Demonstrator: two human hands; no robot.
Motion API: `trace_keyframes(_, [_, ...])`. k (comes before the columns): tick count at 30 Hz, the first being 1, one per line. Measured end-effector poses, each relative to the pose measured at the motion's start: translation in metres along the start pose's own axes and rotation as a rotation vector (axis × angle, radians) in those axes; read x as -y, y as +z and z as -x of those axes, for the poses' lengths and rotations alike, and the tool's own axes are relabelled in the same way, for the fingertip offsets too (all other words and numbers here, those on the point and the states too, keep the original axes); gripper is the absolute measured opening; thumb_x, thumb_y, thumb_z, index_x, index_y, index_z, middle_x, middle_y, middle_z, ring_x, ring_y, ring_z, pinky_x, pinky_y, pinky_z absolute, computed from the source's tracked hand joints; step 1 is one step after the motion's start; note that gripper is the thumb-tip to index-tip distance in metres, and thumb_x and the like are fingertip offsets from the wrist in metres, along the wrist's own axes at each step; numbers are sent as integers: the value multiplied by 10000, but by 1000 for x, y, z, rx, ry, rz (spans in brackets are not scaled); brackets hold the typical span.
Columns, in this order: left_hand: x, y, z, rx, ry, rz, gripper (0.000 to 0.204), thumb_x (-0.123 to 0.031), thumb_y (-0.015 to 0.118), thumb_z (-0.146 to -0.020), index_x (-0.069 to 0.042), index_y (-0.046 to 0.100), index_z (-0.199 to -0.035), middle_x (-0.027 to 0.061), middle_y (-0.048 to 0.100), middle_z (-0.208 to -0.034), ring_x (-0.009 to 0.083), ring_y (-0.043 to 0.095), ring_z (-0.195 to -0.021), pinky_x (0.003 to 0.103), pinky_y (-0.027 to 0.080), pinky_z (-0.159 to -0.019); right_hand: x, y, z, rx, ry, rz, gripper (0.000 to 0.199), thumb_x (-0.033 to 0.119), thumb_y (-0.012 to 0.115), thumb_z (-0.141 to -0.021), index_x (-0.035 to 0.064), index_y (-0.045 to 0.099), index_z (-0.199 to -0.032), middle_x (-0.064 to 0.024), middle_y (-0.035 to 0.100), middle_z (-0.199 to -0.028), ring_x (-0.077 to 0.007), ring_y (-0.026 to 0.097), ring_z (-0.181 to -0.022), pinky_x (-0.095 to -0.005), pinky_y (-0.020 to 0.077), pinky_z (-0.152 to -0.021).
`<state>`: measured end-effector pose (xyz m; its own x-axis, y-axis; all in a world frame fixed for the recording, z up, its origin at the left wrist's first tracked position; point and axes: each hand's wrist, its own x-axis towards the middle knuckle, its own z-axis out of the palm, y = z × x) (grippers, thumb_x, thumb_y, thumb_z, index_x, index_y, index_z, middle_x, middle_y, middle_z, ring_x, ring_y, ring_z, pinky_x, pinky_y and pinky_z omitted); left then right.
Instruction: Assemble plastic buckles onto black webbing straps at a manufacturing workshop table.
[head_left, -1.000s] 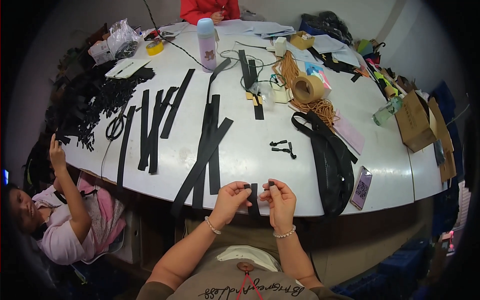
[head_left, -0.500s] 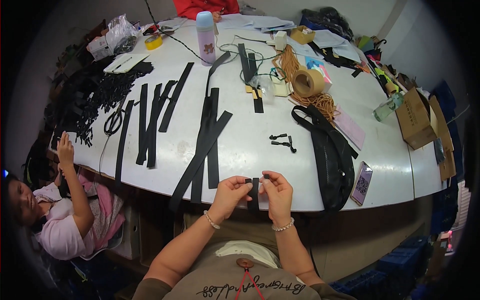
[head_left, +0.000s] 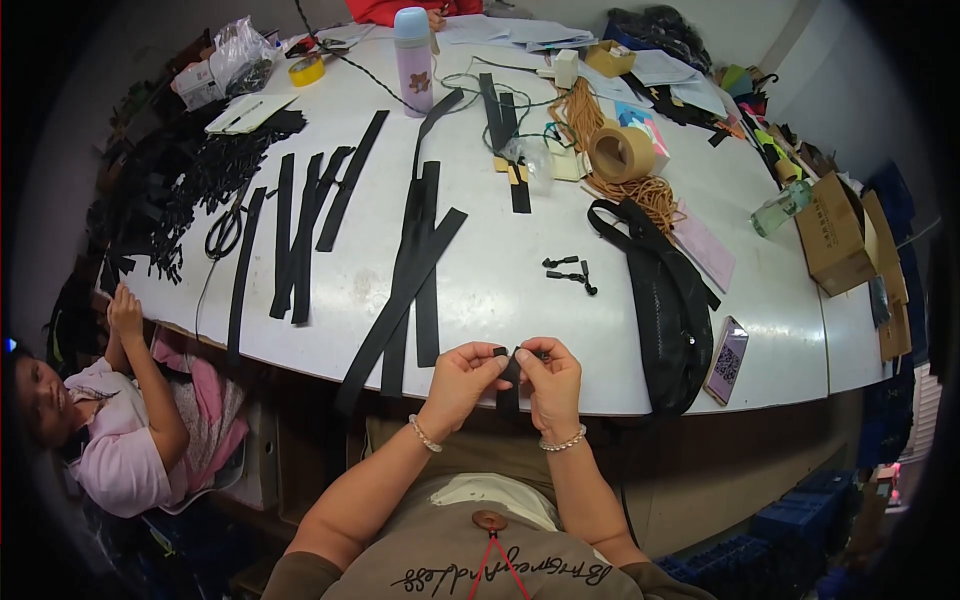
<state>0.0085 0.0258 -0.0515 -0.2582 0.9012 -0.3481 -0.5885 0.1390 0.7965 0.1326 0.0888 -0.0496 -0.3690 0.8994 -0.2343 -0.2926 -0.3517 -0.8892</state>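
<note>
At the near edge of the glossy white counter [head_left: 780, 310], the left hand [head_left: 465, 375] and right hand [head_left: 550, 378] have their fingertips pinched together on a short black strap [head_left: 508, 396] — right before the person. From there, a phone [head_left: 727, 360] lies at three o'clock, a black bag [head_left: 668, 315] and cardboard box [head_left: 835, 245] at two, a tape roll [head_left: 643, 153] at one. Black scraps [head_left: 225, 180] heap at ten. Beyond the counter — pale wall [head_left: 850, 100] at two, blue crates [head_left: 800, 510] at four, a seated co-worker [head_left: 130, 435] at nine.
</note>
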Motion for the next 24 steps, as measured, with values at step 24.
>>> trace_keyframes(24, [7, -1, -1, -6, 63, 18, 125, 19, 595, -855, 27, 559, -975, 103, 636, -921, 167, 656, -806, 251, 575, -700, 10, -12, -6, 107, 57, -469, 313, -56, 424, -875, -46, 433, -1188, -139, 499, -1130, -192, 540, -1016, -304, 447, -891])
